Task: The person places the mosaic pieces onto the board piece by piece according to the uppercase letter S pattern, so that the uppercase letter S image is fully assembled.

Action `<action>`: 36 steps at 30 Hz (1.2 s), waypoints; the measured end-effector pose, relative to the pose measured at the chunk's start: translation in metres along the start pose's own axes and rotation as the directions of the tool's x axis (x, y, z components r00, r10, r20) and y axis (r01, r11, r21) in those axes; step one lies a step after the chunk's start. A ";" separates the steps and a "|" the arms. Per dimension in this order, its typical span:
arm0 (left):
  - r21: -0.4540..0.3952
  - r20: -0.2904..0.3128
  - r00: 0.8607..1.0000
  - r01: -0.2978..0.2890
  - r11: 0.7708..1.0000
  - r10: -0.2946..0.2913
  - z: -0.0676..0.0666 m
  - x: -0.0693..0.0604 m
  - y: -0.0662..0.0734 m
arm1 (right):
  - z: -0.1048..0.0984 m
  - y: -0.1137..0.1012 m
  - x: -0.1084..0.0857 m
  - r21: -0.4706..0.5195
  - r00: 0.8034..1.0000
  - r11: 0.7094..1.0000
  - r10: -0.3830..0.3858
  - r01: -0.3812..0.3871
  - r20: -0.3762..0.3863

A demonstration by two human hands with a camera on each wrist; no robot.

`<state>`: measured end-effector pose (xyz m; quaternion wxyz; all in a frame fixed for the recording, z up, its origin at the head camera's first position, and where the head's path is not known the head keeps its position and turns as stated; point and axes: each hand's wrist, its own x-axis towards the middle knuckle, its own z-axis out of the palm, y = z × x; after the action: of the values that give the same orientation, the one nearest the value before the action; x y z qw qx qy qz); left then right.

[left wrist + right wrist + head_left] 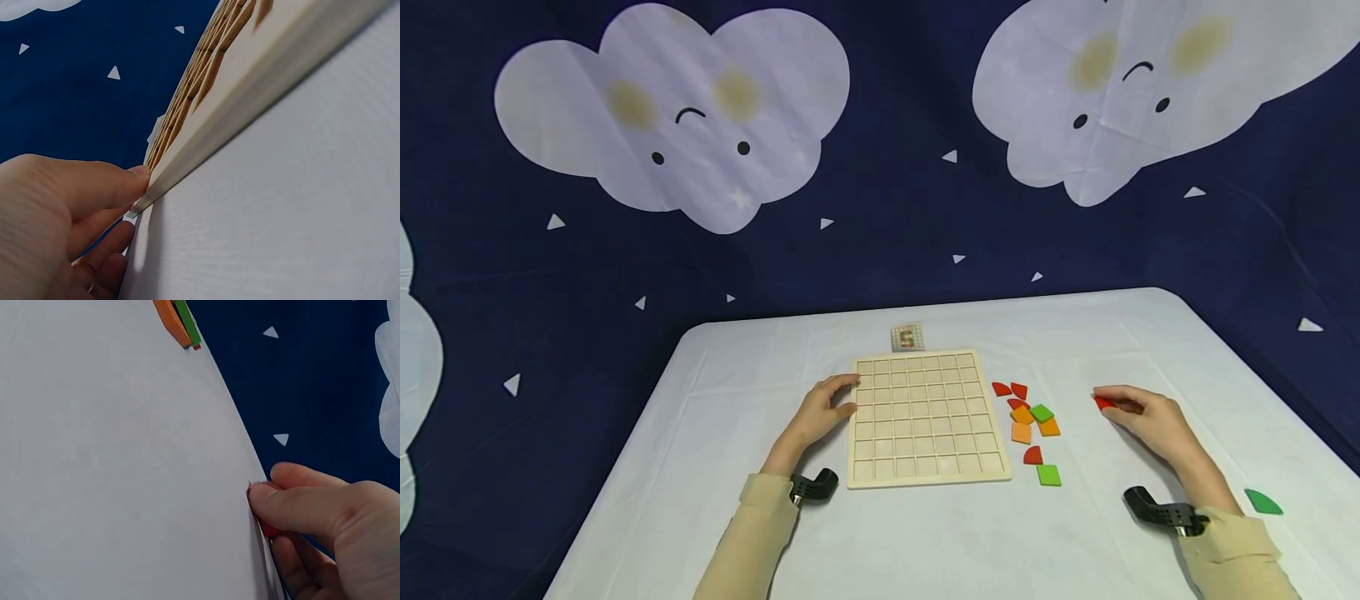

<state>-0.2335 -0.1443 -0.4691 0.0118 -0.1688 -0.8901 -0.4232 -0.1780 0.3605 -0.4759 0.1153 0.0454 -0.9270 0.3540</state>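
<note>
My left hand [820, 414] rests at the left edge of a pale wooden grid board [928, 482], its thumb and forefinger apart and touching the rim. In the left wrist view the thumb [119, 187] meets the board's side [206, 140]. Over on the right, my right hand [1153, 421] pinches a red tile [1104, 402] between thumb and fingers, low over the white table. The right wrist view shows part of that red tile [269, 530] behind the thumb; its full shape is hidden.
Beside the board lie red quarter-round tiles [1033, 456], orange tiles [1021, 433] and green tiles [1048, 475]. A small pattern card [907, 337] sits behind the board. A dark green quarter-round tile [1264, 502] lies at far right, near my right forearm.
</note>
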 end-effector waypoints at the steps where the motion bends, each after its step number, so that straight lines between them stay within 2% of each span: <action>1: 0.001 -0.001 1.000 0.002 1.000 -0.002 -0.001 0.000 0.000 | 0.000 -0.002 0.001 0.009 1.000 1.000 -0.002 0.002 -0.015; 8: -0.002 0.005 1.000 0.010 1.000 -0.010 -0.003 -0.001 0.001 | -0.010 -0.022 0.015 0.060 0.993 0.998 -0.007 0.014 -0.116; 15: -0.004 -0.004 1.000 0.007 1.000 -0.007 -0.004 0.000 -0.002 | -0.009 -0.048 0.038 0.118 0.994 0.993 0.016 -0.003 -0.109; 27: -0.003 -0.005 1.000 -0.014 1.000 0.014 -0.006 0.001 -0.001 | 0.027 -0.103 0.075 0.209 0.998 0.977 -0.019 0.033 -0.067; 36: -0.022 0.012 1.000 -0.013 1.000 0.013 0.000 -0.001 0.000 | 0.058 -0.129 0.088 0.277 0.997 0.958 -0.071 0.075 -0.024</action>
<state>-0.2330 -0.1451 -0.4692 0.0071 -0.1775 -0.8842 -0.4320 -0.2525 0.2256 -0.4128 0.1270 0.0931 -0.8651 0.4763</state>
